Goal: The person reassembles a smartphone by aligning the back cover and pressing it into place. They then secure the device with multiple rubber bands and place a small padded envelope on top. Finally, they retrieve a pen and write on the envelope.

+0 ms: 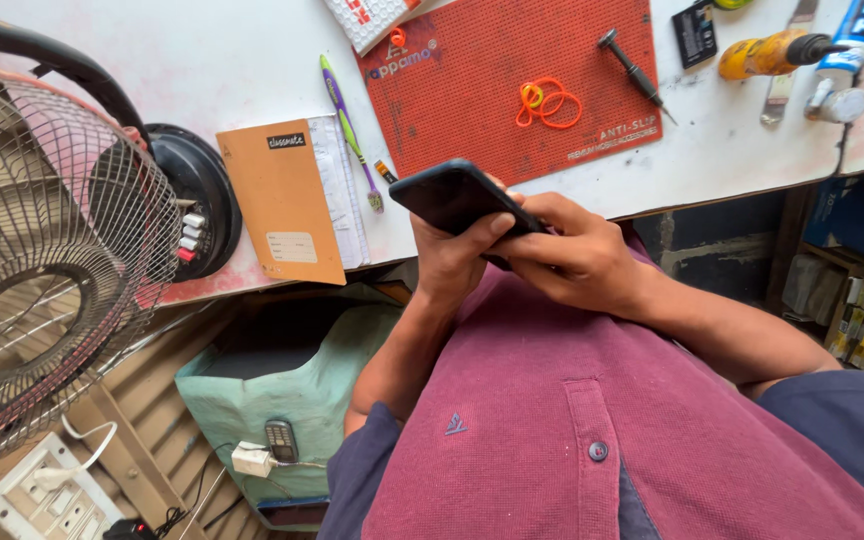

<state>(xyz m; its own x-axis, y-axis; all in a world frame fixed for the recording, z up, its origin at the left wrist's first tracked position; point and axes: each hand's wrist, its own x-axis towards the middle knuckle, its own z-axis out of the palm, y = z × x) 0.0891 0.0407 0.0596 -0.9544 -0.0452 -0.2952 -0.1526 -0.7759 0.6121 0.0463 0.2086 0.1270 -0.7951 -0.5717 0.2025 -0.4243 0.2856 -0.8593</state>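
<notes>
Both hands at work on a black phone (457, 195), held face-down above the tabletop (222, 60) edge, close to the chest. Left hand (452, 262) cupped beneath, thumb pressed over the near edge of the back cover, the other fingers hidden under the body. Right hand (577, 255) laid across the lower end, fingers (542, 240) curled and pressed together against that end, tips out of sight, so whether a nail is in the seam cannot be told. By the look of it, a step of working at the back cover or lower edge; next move likely calls for a steady grip from below and a careful pull at the seam, without bending the body.

Behind, on the white, smudged tabletop: a red anti-slip mat (472, 110) with orange rubber bands (547, 102) and a small screwdriver (634, 72) lying on it. Left of the mat, a purple-and-green toothbrush (347, 125) and an orange notebook (282, 200). Far right, a yellow bottle (767, 52) on its side. A table fan (47, 260) at the left edge; below, a power strip (47, 495) and a pale green cloth-covered box (282, 385) under the tabletop. Cramped workshop corner, shelves of small boxes at right.
</notes>
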